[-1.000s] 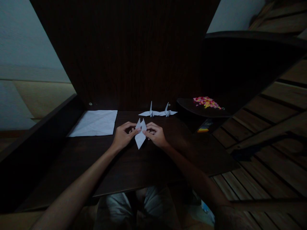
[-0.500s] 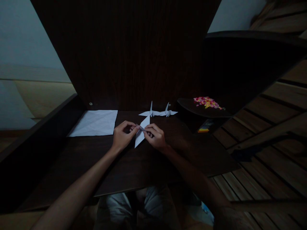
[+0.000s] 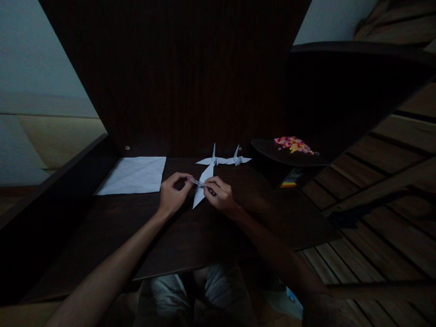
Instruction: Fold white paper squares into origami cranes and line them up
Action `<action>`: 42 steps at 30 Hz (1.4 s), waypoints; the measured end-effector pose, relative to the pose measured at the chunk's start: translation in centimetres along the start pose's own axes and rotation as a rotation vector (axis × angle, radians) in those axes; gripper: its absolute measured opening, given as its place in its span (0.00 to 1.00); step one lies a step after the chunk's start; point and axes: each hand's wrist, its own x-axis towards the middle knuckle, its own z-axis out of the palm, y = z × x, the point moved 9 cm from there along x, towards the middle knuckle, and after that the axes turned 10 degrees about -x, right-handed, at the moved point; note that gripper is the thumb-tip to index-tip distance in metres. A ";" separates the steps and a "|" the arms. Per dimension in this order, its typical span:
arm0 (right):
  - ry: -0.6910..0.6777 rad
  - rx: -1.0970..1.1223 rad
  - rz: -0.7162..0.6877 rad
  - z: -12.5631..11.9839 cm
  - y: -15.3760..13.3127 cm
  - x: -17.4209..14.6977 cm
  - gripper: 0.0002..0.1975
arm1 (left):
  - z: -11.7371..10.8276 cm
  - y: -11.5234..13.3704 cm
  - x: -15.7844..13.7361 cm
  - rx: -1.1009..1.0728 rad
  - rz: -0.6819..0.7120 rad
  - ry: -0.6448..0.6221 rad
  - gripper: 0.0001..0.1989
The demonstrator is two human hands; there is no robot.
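Observation:
Between my hands is a white folded paper crane (image 3: 200, 196), its two wings pointing away from me and toward me. My left hand (image 3: 174, 190) pinches the narrow tip on its left side between thumb and fingers. My right hand (image 3: 220, 193) grips the body from the right, fingers curled; part of the fold is hidden under them. Just behind, two more white paper cranes stand side by side against the back panel, a left crane (image 3: 214, 160) and a right crane (image 3: 237, 160), each with one point upright.
A creased white paper sheet (image 3: 132, 175) lies at the left of the dark desk (image 3: 163, 245). Pink, red and yellow small pieces (image 3: 295, 145) are heaped on a curved shelf (image 3: 265, 150) at right. A dark side board (image 3: 57, 200) bounds the left.
My left fingers have drawn slightly back to the left, and more of the crane's narrow tip shows between the hands. The right hand keeps its hold.

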 end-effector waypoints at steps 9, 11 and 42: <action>0.037 -0.050 -0.007 -0.1 0.1 -0.2 0.06 | 0.0 0.1 -0.1 -0.028 -0.016 0.032 0.06; 0.029 -0.059 -0.019 0.0 0.0 -0.2 0.06 | -0.1 0.0 -0.1 -0.025 -0.008 0.050 0.07; -0.088 0.469 0.433 1.6 3.4 -0.1 0.08 | 0.9 -1.0 0.3 -0.184 -0.142 -0.110 0.16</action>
